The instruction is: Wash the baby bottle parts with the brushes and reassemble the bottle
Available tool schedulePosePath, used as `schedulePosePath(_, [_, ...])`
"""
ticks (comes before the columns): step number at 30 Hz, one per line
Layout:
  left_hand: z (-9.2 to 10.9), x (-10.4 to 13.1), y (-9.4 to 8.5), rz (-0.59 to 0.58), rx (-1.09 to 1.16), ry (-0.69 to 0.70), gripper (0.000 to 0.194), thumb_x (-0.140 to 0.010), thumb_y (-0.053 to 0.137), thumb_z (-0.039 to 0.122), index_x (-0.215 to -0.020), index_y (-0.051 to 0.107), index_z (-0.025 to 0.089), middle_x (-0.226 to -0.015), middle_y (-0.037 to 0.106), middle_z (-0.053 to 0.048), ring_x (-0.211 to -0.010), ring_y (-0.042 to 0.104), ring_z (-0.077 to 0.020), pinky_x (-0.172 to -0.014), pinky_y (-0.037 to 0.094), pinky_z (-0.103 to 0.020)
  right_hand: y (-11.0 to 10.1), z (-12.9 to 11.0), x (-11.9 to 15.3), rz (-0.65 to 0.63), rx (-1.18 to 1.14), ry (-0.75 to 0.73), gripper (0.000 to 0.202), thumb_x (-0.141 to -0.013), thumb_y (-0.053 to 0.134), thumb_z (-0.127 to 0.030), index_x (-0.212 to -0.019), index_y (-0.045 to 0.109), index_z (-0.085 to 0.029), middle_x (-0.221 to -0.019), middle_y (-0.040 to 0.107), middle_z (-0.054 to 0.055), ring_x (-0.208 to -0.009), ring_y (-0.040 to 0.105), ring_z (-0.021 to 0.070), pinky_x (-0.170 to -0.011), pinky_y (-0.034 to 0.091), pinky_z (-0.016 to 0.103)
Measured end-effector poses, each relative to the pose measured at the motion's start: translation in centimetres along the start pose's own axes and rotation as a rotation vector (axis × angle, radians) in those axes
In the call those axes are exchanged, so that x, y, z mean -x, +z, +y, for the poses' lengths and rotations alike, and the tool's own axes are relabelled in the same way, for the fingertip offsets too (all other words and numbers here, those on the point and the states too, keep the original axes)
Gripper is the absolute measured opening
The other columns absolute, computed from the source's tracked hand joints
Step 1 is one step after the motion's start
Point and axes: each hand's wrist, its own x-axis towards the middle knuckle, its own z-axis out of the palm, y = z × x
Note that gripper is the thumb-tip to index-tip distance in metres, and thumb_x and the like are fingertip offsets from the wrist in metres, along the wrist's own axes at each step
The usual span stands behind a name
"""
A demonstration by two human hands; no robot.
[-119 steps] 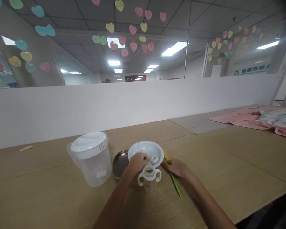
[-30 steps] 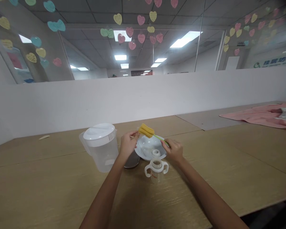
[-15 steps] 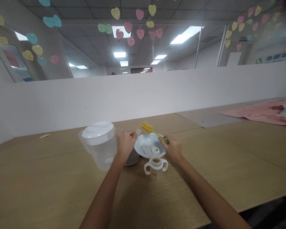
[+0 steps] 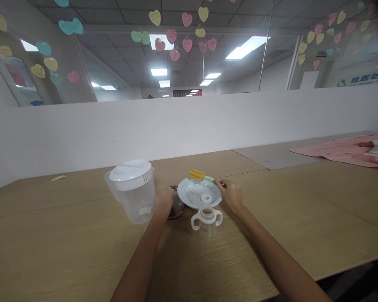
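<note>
My right hand (image 4: pixel 232 194) is closed around the green handle of a bottle brush (image 4: pixel 197 174). The brush's yellow sponge head hangs over the far rim of a white bowl (image 4: pixel 183 193). Inside the bowl sits a white ring-shaped bottle collar (image 4: pixel 206 199). In front of the bowl, a clear baby bottle (image 4: pixel 207 222) with two white handles stands upright, its mouth uncovered. My left hand (image 4: pixel 164 201), smeared by motion, is between a lidded pitcher (image 4: pixel 135 195) and a dark round dish (image 4: pixel 177 205); its fingers and anything in them cannot be made out.
Behind the wooden table (image 4: pixel 302 218) rises a white wall (image 4: pixel 189 126) with windows above it. A pink cloth (image 4: pixel 334 151) lies at the far right. A small flat pale piece (image 4: pixel 58 178) is on the table at far left.
My left hand has moved down and left, away from the bowl's rim; the small clear round piece it held there no longer shows. The brush head has lowered slightly towards the bowl.
</note>
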Motion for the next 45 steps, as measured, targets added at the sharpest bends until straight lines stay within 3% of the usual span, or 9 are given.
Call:
schedulePosePath(5, [1.6,0.5,-0.1,-0.006,0.071,0.075,0.007,-0.073,0.060,0.019,-0.069,0.065,0.016,-0.086,0.065,-0.018,-0.104,0.055,-0.0349,-0.097,0.033,-0.047,-0.1,-0.1,-0.1,0.001,-0.010,0.012,0.064,-0.087,0.031,-0.064,-0.068,0.071,-0.017,-0.067,0.069,0.009,-0.053,0.055,0.0146,-0.051,0.024,0.026])
schedulePosePath(9, [4.3,1.3,0.5,-0.069,0.187,0.256,0.031,-0.073,0.064,0.029,-0.104,0.064,0.024,-0.113,0.063,-0.012,-0.115,0.050,-0.0287,-0.104,0.029,-0.036,-0.3,-0.2,-0.2,0.035,-0.018,0.030,0.063,-0.088,0.032,-0.063,-0.068,0.071,-0.017,-0.067,0.069,0.009,-0.053,0.055,0.0141,-0.051,0.025,0.026])
schedulePosePath(13, [5.1,1.5,2.3,-0.223,0.246,0.330,0.033,-0.062,0.074,0.026,-0.094,0.067,0.022,-0.107,0.066,-0.012,-0.116,0.049,-0.0315,-0.107,0.025,-0.038,-0.1,0.1,-0.2,0.050,-0.008,0.009,0.063,-0.088,0.033,-0.062,-0.065,0.070,-0.017,-0.065,0.069,0.010,-0.052,0.055,0.0145,-0.050,0.024,0.026])
schedulePosePath(16, [4.4,1.3,3.1,-0.248,0.248,0.308,0.027,-0.054,0.078,0.019,-0.079,0.069,0.020,-0.096,0.069,-0.013,-0.112,0.052,-0.0338,-0.107,0.024,-0.041,0.0,0.3,-0.2,0.051,-0.010,0.017,0.061,-0.088,0.034,-0.061,-0.065,0.070,-0.017,-0.064,0.069,0.009,-0.052,0.055,0.0146,-0.050,0.025,0.025])
schedulePosePath(19, [3.9,1.1,3.1,-0.259,0.302,0.307,0.030,-0.057,0.077,0.022,-0.086,0.070,0.022,-0.096,0.070,-0.011,-0.106,0.057,-0.0308,-0.103,0.031,-0.039,-0.1,0.3,-0.2,0.059,-0.034,0.037,0.057,-0.088,0.036,-0.059,-0.068,0.070,-0.017,-0.067,0.069,0.009,-0.053,0.055,0.0143,-0.050,0.025,0.025])
schedulePosePath(24, [4.4,0.8,1.9,-0.190,0.568,0.182,0.044,-0.067,0.073,0.034,-0.107,0.064,0.021,-0.108,0.066,-0.011,-0.094,0.062,-0.0235,-0.086,0.045,-0.033,-1.0,0.1,-0.2,0.165,-0.107,0.094,0.052,-0.090,0.035,-0.051,-0.068,0.065,-0.016,-0.057,0.062,0.006,-0.048,0.049,0.0125,-0.050,0.025,0.024])
schedulePosePath(29, [5.2,0.8,-0.2,-0.173,0.924,-0.068,0.038,-0.063,0.076,0.033,-0.096,0.065,0.017,-0.100,0.067,-0.011,-0.089,0.062,-0.0196,-0.077,0.047,-0.028,-1.2,0.3,0.2,0.126,-0.294,0.018,0.046,-0.091,0.035,-0.044,-0.066,0.061,-0.015,-0.054,0.057,0.003,-0.047,0.045,0.0104,-0.051,0.029,0.023])
schedulePosePath(37, [6.1,2.6,-3.7,-0.253,1.061,-0.117,0.044,-0.065,0.075,0.038,-0.103,0.063,0.017,-0.110,0.061,-0.012,-0.100,0.058,-0.0188,-0.077,0.050,-0.028,-0.3,0.2,0.7,0.008,-0.436,-0.022,0.043,-0.089,0.038,-0.043,-0.062,0.056,-0.016,-0.049,0.045,-0.002,-0.046,0.039,0.0091,-0.049,0.029,0.022])
schedulePosePath(45, [7.3,0.1,-4.8,-0.231,0.922,-0.010,0.049,-0.061,0.075,0.043,-0.099,0.068,0.013,-0.099,0.066,-0.009,-0.083,0.061,-0.0162,-0.072,0.047,-0.026,-0.1,-0.1,0.5,0.058,-0.363,-0.045,0.041,-0.090,0.036,-0.039,-0.062,0.056,-0.017,-0.051,0.053,0.001,-0.045,0.043,0.0094,-0.048,0.030,0.022])
